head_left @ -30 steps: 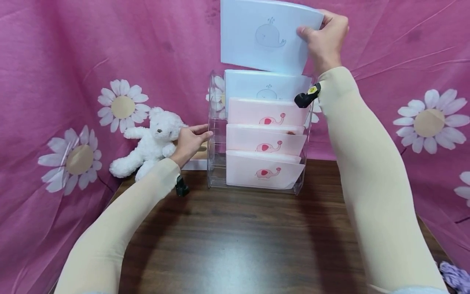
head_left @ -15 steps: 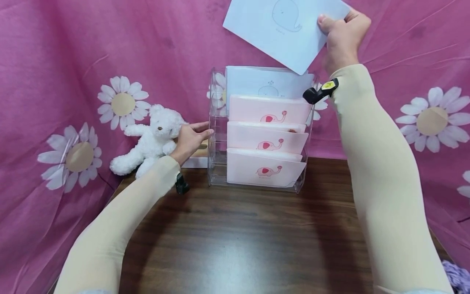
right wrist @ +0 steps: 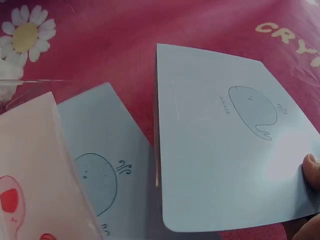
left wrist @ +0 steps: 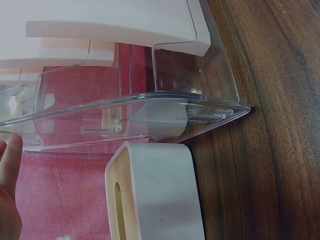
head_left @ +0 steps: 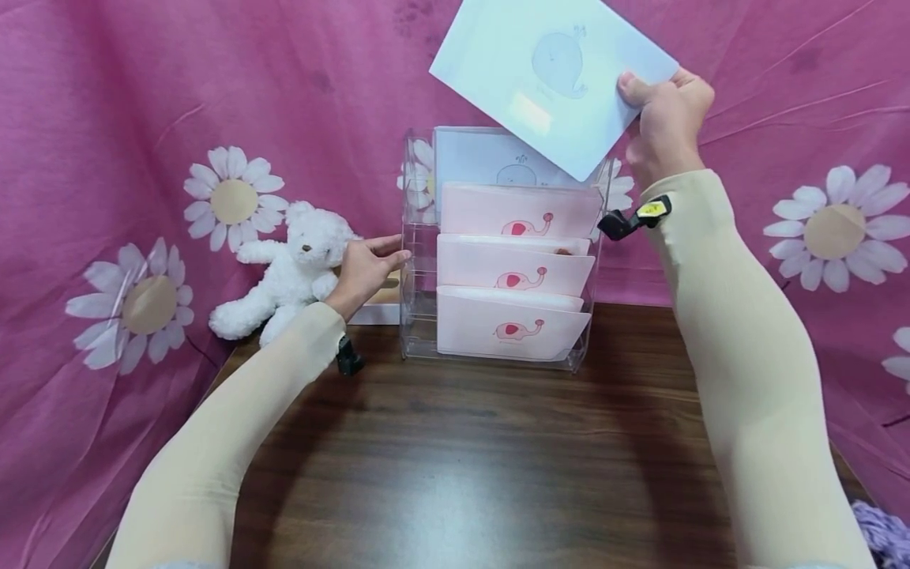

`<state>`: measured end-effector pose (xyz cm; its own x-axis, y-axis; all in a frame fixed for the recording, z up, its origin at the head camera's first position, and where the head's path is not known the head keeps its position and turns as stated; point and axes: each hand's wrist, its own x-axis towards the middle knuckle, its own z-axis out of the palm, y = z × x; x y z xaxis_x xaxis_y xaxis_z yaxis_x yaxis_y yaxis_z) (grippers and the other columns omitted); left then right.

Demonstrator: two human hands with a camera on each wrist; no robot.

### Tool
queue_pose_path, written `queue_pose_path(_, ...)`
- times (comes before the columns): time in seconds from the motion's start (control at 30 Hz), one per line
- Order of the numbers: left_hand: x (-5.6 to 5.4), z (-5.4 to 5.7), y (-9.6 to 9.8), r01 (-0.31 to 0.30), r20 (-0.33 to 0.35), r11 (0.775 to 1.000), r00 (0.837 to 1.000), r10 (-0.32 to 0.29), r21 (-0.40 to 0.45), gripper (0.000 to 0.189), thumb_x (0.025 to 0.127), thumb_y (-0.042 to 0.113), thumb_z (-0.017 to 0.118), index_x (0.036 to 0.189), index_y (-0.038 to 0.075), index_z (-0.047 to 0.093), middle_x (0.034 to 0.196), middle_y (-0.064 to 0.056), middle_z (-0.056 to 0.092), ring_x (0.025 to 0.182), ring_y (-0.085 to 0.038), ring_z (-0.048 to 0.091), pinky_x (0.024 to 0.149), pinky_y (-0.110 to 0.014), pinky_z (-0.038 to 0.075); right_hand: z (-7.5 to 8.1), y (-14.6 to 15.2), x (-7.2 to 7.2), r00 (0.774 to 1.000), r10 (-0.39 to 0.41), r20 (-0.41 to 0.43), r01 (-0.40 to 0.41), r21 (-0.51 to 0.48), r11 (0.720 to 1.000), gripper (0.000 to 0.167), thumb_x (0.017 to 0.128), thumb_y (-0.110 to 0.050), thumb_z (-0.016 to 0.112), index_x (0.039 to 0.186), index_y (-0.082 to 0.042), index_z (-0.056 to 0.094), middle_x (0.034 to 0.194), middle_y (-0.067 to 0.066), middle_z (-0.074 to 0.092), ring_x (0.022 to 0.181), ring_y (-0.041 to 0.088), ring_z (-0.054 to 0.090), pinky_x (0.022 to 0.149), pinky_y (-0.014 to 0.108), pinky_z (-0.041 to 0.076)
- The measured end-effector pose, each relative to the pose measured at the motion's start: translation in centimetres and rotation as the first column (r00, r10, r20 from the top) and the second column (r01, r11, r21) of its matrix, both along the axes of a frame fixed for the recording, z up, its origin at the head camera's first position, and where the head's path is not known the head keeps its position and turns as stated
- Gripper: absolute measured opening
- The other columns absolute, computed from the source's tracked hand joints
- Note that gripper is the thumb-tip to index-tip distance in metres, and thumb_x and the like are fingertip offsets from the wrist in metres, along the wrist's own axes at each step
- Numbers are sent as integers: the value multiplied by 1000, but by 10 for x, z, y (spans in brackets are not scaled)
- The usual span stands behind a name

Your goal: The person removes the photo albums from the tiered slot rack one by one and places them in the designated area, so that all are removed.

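In the head view my right hand [head_left: 668, 118] grips a pale blue notebook [head_left: 498, 71] with a whale drawing by its right edge, thumb on the cover. The notebook is tilted, its lower corner overlapping the top of a clear tiered rack [head_left: 419, 304]. Another whale notebook [right wrist: 97, 185] stands in the rack's top tier, partly hidden behind pink elephant notebooks [head_left: 515, 328] in the lower tiers. My left hand [head_left: 366, 273] rests its straight fingers and thumb at the rack's left side wall. In the left wrist view a finger [left wrist: 11, 162] touches that wall's edge.
A white plush bear [head_left: 302, 261] sits left of the rack, beside a white box with a slotted wooden top [left wrist: 165, 195]. Pink floral cloth [head_left: 746, 95] hangs behind the dark wooden table [head_left: 455, 442]. Something purple and knitted [head_left: 881, 529] lies at the right edge.
My right hand has moved right, and the whale notebook has tilted with its right corner swinging down. Over the last half second both came lower. The left hand has stayed at the rack.
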<state>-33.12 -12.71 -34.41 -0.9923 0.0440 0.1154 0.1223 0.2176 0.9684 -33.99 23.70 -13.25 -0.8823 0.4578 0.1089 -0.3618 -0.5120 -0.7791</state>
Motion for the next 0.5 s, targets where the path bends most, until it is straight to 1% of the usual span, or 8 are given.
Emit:
queue_pose_path(0.13,0,0,1,15,-3,1000,1000,-15,24,50,93,18,76,138,3,62,128,-19,70,109,-33,73,83,-44,65,-13,5,11,999,39,-13,-40,-36,999,30,78,20,72,104,5,71,106,13,73,101,27,74,82,36,67)
queue_pose_path(0.17,0,-1,2,15,-4,1000,1000,-15,25,49,93,17,75,138,3,62,128,-19,70,108,-33,73,83,-45,64,-17,6,15,999,48,-13,-48,-37,998,31,78,20,72,105,6,71,105,13,74,100,27,74,80,37,67)
queue_pose_path(0.23,-1,-1,2,16,-1,999,1000,-15,28,49,93,17,75,138,4,62,129,-19,70,108,-32,74,81,-43,65,-25,7,20,998,63,-12,-63,-29,998,30,78,21,72,105,6,72,101,14,74,95,27,74,75,37,68)
queue_pose_path(0.4,-2,-4,1,15,12,999,1000,-15,40,49,93,17,75,139,4,61,131,-18,69,110,-31,73,77,-38,67,-46,10,35,996,84,10,-84,18,996,27,82,19,71,106,5,73,100,13,73,90,26,73,65,37,67)
queue_pose_path(0.5,-2,-6,2,13,8,999,1000,-14,44,48,94,15,74,139,3,61,130,-19,69,106,-30,75,75,-37,67,-57,13,45,996,89,11,-89,23,996,27,81,19,71,106,6,73,98,13,73,88,25,73,64,36,67)
